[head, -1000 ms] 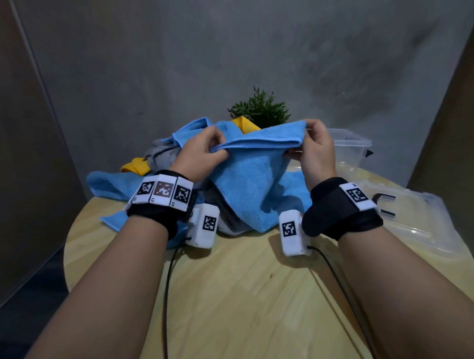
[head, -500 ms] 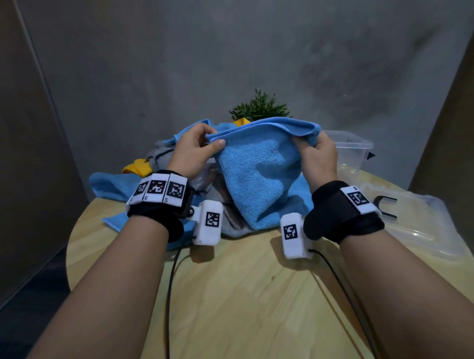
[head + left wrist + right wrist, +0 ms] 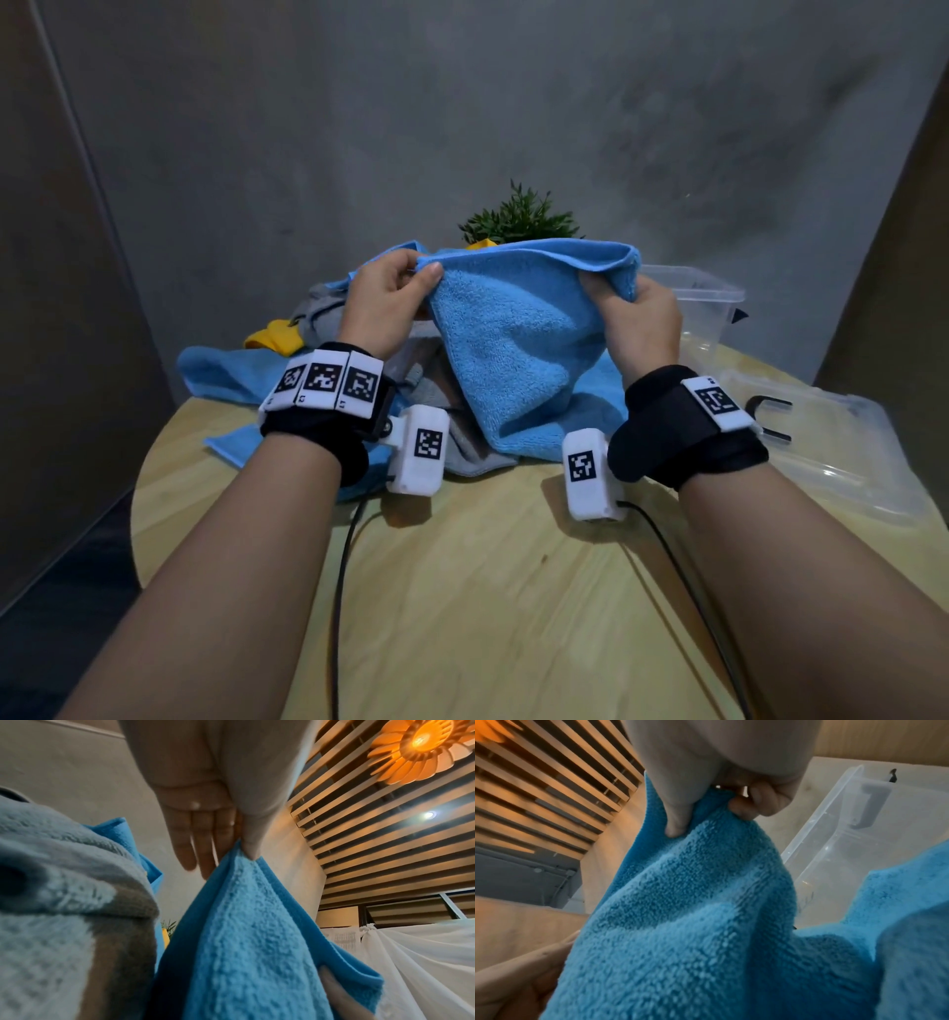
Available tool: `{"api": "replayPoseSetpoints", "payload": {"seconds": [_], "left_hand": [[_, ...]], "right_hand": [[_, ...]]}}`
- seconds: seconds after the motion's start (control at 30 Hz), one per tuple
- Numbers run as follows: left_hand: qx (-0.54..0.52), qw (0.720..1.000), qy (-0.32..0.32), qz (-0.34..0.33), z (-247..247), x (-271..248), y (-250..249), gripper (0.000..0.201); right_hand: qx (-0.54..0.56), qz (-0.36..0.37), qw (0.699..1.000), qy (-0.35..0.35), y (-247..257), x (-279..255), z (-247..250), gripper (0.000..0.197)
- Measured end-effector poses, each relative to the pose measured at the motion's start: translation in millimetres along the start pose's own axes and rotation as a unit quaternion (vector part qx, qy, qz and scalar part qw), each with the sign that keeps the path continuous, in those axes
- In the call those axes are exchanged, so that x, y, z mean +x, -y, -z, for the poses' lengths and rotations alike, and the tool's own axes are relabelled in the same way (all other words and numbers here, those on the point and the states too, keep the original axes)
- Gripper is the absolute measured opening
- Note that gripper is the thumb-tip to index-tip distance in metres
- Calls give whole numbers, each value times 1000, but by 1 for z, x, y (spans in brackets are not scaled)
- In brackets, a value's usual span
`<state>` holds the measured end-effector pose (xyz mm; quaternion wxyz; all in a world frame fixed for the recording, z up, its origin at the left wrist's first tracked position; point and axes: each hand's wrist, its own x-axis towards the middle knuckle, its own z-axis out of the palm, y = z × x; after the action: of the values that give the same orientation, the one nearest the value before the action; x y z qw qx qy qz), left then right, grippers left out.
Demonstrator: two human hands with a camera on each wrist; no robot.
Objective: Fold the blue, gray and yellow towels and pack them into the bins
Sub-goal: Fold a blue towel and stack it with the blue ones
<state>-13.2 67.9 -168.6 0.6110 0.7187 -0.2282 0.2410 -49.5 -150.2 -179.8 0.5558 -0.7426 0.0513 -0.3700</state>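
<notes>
both hands hold the blue towel [image 3: 518, 349] up over the towel pile [image 3: 328, 329] at the far edge of the round wooden table [image 3: 488, 591]; near half of the tabletop bare. left hand [image 3: 382, 303] pinches the top left corner between thumb and fingers, right hand [image 3: 639, 318] curls round the top right corner. since a second ago the towel is raised and spread, its top edge taut. clear bin [image 3: 703, 303] just right of the towel, clear lid [image 3: 821, 452] beside it. plant [image 3: 518, 216] behind, grey wall.

Home-like room, flower-shaped ceiling lamp [image 3: 421, 746], sheer white curtains [image 3: 411, 953], potted plant [image 3: 518, 218]
</notes>
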Motion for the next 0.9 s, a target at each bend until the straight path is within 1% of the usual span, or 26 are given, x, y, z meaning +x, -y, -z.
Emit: {"api": "replayPoseSetpoints", "payload": {"seconds": [0.03, 0.07, 0.1, 0.17, 0.2, 0.23, 0.27, 0.3, 0.33, 0.37, 0.4, 0.43, 0.47, 0.57, 0.63, 0.77, 0.83, 0.9], "left_hand": [[27, 1000, -10, -4, 1, 0, 0, 8], [63, 998, -15, -10, 2, 1, -1, 12], [110, 994, -13, -21, 3, 1, -3, 29], [164, 983, 12, -86, -2, -2, -15, 64], [173, 976, 37, -126, -8, -4, -26, 75], [178, 969, 67, -155, -15, -5, -35, 80], [187, 962, 100, -170, -23, -5, -43, 80], [196, 957, 126, -171, -30, -4, -49, 74], [206, 954, 137, -172, -35, -2, -55, 62], [221, 950, 131, -179, -37, 1, -58, 47], [238, 946, 115, -190, -36, 5, -61, 33], [250, 944, 94, -193, -33, 10, -63, 24], [251, 946, 74, -193, -29, 14, -65, 21], [208, 959, 5, -191, -18, 21, -74, 29], [189, 963, -44, -187, -12, 23, -80, 23], [181, 957, -136, -182, 3, 24, -90, 9], [173, 954, -170, -178, 14, 25, -90, 10], [172, 953, -195, -154, 26, 25, -85, 16]], "right_hand": [[-2, 9, 1000, -1, 2, 0, 0, 40], [-10, 24, 1000, -3, 3, 0, 0, 36], [-25, 44, 999, -2, 6, 0, -1, 31], [-71, 91, 993, 14, 14, 0, -5, 21], [-100, 122, 987, 29, 19, -1, -9, 17], [-132, 152, 978, 43, 25, -3, -12, 12], [-161, 184, 968, 54, 29, -4, -16, 7], [-182, 206, 960, 60, 34, -7, -18, 9], [-190, 223, 954, 60, 37, -7, -20, 12], [-183, 227, 954, 62, 41, -9, -20, 8], [-167, 226, 957, 70, 43, -9, -18, 8], [-151, 217, 961, 85, 45, -9, -16, 15], [-139, 212, 962, 101, 45, -8, -13, 20], [-143, 203, 959, 136, 45, -4, -7, 30], [-174, 198, 954, 146, 41, -1, -5, 33], [-244, 173, 940, 166, 24, 1, 2, 21], [-276, 143, 935, 171, 13, 4, 12, 17], [-290, 113, 937, 157, 4, 6, 24, 18]]}}
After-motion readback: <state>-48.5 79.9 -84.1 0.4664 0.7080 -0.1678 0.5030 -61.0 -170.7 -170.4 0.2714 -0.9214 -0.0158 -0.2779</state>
